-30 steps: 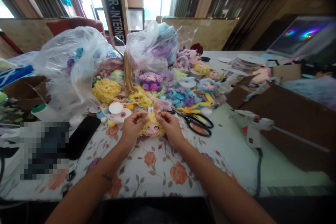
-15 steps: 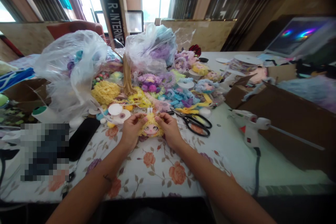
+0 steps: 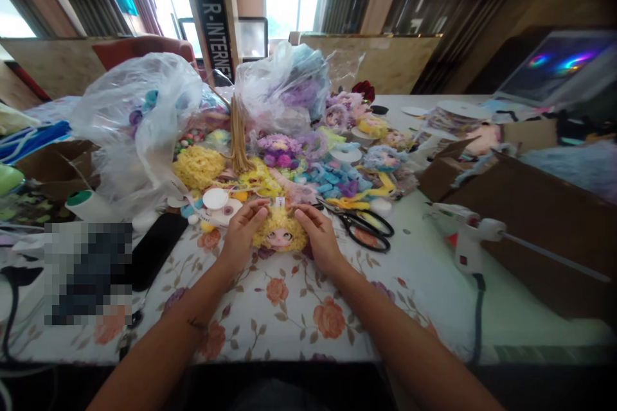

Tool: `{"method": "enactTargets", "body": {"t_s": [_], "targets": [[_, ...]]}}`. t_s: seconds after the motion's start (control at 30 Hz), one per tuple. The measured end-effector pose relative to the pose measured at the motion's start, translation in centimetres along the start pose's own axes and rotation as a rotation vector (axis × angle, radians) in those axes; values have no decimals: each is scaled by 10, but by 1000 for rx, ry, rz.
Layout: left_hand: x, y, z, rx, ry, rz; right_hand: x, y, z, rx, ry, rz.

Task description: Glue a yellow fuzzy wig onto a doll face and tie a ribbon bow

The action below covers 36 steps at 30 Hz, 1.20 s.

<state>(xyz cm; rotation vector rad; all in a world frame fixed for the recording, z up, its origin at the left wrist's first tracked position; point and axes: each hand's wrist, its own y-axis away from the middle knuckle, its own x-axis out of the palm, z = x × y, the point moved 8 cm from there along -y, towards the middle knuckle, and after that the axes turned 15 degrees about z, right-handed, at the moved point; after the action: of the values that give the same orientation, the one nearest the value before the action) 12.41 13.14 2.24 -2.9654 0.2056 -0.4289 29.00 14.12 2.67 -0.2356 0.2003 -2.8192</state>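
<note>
A small doll head (image 3: 279, 237) with curly yellow hair faces up between my hands, above the flowered tablecloth (image 3: 289, 334). A small white tag (image 3: 279, 202) stands at the top of its hair. My left hand (image 3: 243, 231) is curved round the left side of the curls, its thumb on top. On the other side, my right hand (image 3: 318, 234) cups the hair in the same way. My fingertips are partly hidden behind the curls. Just right of my right hand lie black-handled scissors (image 3: 369, 228).
Clear plastic bags (image 3: 139, 96) and a heap of coloured yarn pieces (image 3: 332, 180) fill the back. A white ribbon spool (image 3: 226, 209) and a black phone (image 3: 159, 250) are at left. A glue gun (image 3: 470, 234) stands at right beside a cardboard box (image 3: 544, 231).
My hands have moved apart from the top of the doll head to its two sides. More of the yellow curls show. The whole view has shifted slightly.
</note>
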Motion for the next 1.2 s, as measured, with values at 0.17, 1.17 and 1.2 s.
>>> {"method": "enactTargets", "body": {"t_s": [0.17, 1.17, 1.2], "targets": [[-2, 0, 8, -33, -11, -4, -1, 0, -4, 29, 67, -12], [-3, 4, 14, -133, 33, -33, -2, 0, -12, 35, 67, 50], [-3, 5, 14, -133, 35, -30, -1, 0, -11, 38, 71, 58]]}}
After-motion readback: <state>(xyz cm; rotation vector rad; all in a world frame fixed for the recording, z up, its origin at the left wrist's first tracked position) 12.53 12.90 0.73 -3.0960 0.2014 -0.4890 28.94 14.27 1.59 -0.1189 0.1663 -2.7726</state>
